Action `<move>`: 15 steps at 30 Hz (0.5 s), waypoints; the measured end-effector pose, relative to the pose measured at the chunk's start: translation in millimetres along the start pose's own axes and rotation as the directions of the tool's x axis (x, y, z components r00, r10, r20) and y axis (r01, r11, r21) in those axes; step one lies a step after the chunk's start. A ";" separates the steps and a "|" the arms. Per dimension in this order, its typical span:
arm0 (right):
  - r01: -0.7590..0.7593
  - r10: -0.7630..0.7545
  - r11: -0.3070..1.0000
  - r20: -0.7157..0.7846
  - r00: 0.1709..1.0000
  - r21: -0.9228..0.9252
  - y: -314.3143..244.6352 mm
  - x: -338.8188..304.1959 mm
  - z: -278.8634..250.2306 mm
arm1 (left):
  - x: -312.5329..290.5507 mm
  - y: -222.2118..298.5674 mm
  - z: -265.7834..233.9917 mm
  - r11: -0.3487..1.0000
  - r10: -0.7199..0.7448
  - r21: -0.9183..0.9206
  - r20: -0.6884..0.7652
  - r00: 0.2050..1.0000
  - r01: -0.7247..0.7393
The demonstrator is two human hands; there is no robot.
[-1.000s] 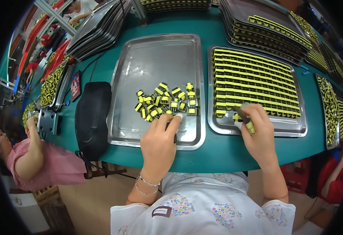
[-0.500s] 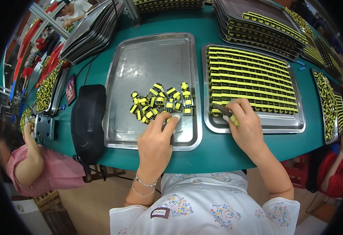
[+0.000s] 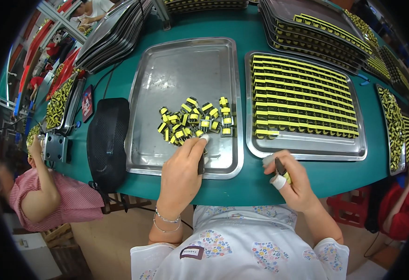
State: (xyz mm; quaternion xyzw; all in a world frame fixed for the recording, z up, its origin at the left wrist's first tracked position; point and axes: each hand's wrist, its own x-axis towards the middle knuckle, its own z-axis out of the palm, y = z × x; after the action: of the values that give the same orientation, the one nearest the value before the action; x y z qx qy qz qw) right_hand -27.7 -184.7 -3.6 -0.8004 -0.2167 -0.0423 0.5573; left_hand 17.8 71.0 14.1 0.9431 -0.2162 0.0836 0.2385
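My left hand (image 3: 181, 175) is at the near edge of a loose heap of small yellow-and-black transformers (image 3: 184, 120) on a metal tray (image 3: 181, 60). Its thumb and forefinger are closed, a white cover on one fingertip. A dark flat piece (image 3: 201, 165) shows below those fingers, mostly hidden. Off the near edge of the right-hand tray (image 3: 316, 151), my right hand (image 3: 297, 184) grips what look like pliers (image 3: 279, 164), dark-jawed with yellow-green on the handle. White covers sit on its thumb and a finger. Transformers (image 3: 304, 98) stand in straight rows on that tray.
A black case (image 3: 107, 144) lies left of the trays. Stacked trays (image 3: 113, 37) rise at back left, filled ones (image 3: 316, 39) at back right. Another tray of transformers (image 3: 391, 126) stands far right. Co-workers sit at both sides; one sleeve (image 3: 57, 198) is pink.
My right hand has drawn back from the rows toward me with the pliers, uncovering two transformers at the left of the nearest row. My left hand stays by the heap.
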 end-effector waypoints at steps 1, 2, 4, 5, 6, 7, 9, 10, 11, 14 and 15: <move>0.000 0.000 1.000 0.000 1.000 0.003 0.4 -1.7 1.9 | -0.7 -2.4 -0.2 1.000 0.028 -0.007 -0.009 1.000 -0.028; -0.048 0.048 0.998 0.000 0.999 0.026 -0.2 -5.1 5.0 | -0.8 -4.2 -1.0 1.000 0.028 -0.005 -0.007 1.000 -0.028; -0.137 0.140 0.989 -0.040 0.989 0.062 -0.2 -13.3 10.7 | 0.8 -5.9 -2.7 0.998 0.064 -0.017 0.014 0.998 -0.064; -0.137 0.140 0.989 -0.042 0.989 0.063 -0.7 -13.5 9.9 | 1.5 -5.8 -3.0 0.998 0.066 -0.016 0.016 0.998 -0.066; -0.111 0.111 0.994 -0.029 0.993 0.017 -1.5 -12.8 9.5 | 1.6 -6.2 -4.3 0.999 0.039 -0.024 0.050 0.998 -0.038; -0.084 0.084 0.996 -0.016 0.996 -0.030 -2.7 -12.0 8.8 | 1.8 -6.3 -5.1 0.999 0.013 -0.032 0.085 0.996 -0.010; -0.040 0.040 0.998 -0.010 0.999 -0.057 -8.3 -6.3 8.2 | 1.9 -6.5 -1.3 0.997 0.020 -0.074 0.045 0.999 -0.017; 0.003 -0.003 0.996 -0.001 1.000 -0.084 -10.6 -3.4 8.4 | 1.8 -6.4 1.9 0.993 0.024 -0.118 0.005 1.000 -0.023; 0.004 -0.004 0.997 -0.001 1.000 -0.083 -11.8 -1.6 9.0 | 1.7 -6.3 5.2 0.993 0.024 -0.117 0.005 1.000 -0.023; 0.044 -0.043 0.983 0.008 0.999 -0.177 -15.2 2.9 10.4 | 1.2 -3.0 11.2 0.978 0.002 -0.208 -0.079 0.997 -0.018; 0.049 -0.048 0.974 0.009 0.999 -0.221 -16.3 4.1 10.8 | -1.0 -0.4 11.2 0.774 -0.133 -0.615 0.077 0.988 0.152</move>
State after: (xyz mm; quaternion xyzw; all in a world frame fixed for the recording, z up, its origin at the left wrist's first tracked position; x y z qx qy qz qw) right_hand -32.4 -169.0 7.9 -0.8520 -0.2312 -0.0784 0.4631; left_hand 17.7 66.3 3.9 0.8275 -0.1632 -0.0239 0.5367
